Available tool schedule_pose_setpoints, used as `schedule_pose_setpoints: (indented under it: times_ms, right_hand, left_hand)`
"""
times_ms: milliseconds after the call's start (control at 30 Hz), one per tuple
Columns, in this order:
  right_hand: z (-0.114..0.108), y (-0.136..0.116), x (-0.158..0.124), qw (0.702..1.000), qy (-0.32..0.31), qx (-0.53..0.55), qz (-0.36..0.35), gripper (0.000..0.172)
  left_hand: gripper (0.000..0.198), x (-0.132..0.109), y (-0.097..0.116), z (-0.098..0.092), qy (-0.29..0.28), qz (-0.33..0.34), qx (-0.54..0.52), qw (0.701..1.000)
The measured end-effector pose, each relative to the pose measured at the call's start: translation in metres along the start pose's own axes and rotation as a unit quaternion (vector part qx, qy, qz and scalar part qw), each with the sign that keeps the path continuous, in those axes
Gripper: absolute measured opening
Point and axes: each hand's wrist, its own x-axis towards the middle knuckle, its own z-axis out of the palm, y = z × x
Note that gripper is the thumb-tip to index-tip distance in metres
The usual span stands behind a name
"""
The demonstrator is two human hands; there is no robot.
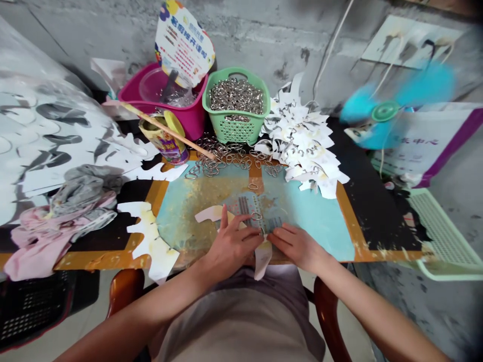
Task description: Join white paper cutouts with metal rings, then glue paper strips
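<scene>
My left hand (pixel 231 242) and my right hand (pixel 296 245) meet at the near edge of a glue-stained teal mat (pixel 320 221). Both press down with fingers together on a white paper cut-out (pixel 263 257) that hangs over the table edge. A metal ring (pixel 256 216) lies just beyond the fingertips on a printed card (pixel 251 208). Whether either hand pinches a ring I cannot tell.
A green basket (pixel 236 128) full of metal rings stands behind the mat, with loose rings (pixel 226 158) spilled before it. A heap of finished paper cut-outs (pixel 305 143) lies at right. A pink tub (pixel 188 118), a glue can (pixel 168 141) with stick, rags (pixel 60 216) and a spinning blue fan (pixel 385 113) surround it.
</scene>
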Motion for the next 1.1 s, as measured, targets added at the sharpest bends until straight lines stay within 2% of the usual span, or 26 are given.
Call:
schedule_pose_setpoints:
  times_ms: [100, 267, 367, 533, 667, 800, 867, 1000, 1100]
  right_hand:
    - [-0.009, -0.004, -0.003, 0.999, -0.009, 0.031, 0.024, 0.021]
    - [-0.011, -0.017, -0.007, 0.977, 0.087, 0.144, 0.133, 0.038]
    - [-0.003, -0.027, -0.006, 0.959, 0.105, 0.202, 0.167, 0.046]
    - [0.008, -0.034, -0.006, 0.969, 0.098, 0.163, 0.156, 0.056]
    - [0.009, -0.035, -0.006, 0.975, 0.089, 0.132, 0.155, 0.056]
    - [0.009, -0.037, -0.003, 0.978, 0.068, 0.120, 0.155, 0.054]
    - [0.008, -0.039, -0.002, 0.979, 0.072, 0.114, 0.156, 0.055]
    - [0.010, -0.046, -0.002, 0.973, 0.104, 0.111, 0.174, 0.059]
    - [0.013, -0.052, -0.004, 0.968, 0.123, 0.105, 0.194, 0.059]
  left_hand:
    - [0.020, 0.000, 0.001, -0.001, -0.020, 0.020, 0.007, 1.000]
    - [0.014, 0.002, 0.004, -0.004, -0.031, 0.025, 0.027, 0.999]
    - [0.016, 0.004, 0.007, -0.005, -0.033, 0.024, 0.031, 0.999]
    - [0.020, 0.004, 0.008, -0.009, -0.049, 0.016, 0.002, 0.999]
    - [0.032, 0.004, 0.006, -0.027, -0.089, -0.003, -0.051, 0.995]
    - [0.026, 0.017, -0.002, -0.041, -0.076, 0.015, -0.042, 0.996]
    - [0.022, 0.029, -0.010, -0.039, -0.102, 0.049, -0.039, 0.993]
    - [0.023, 0.051, -0.024, -0.024, -0.195, 0.096, -0.070, 0.974]
    - [0.025, 0.058, -0.026, -0.019, -0.210, 0.119, -0.085, 0.967]
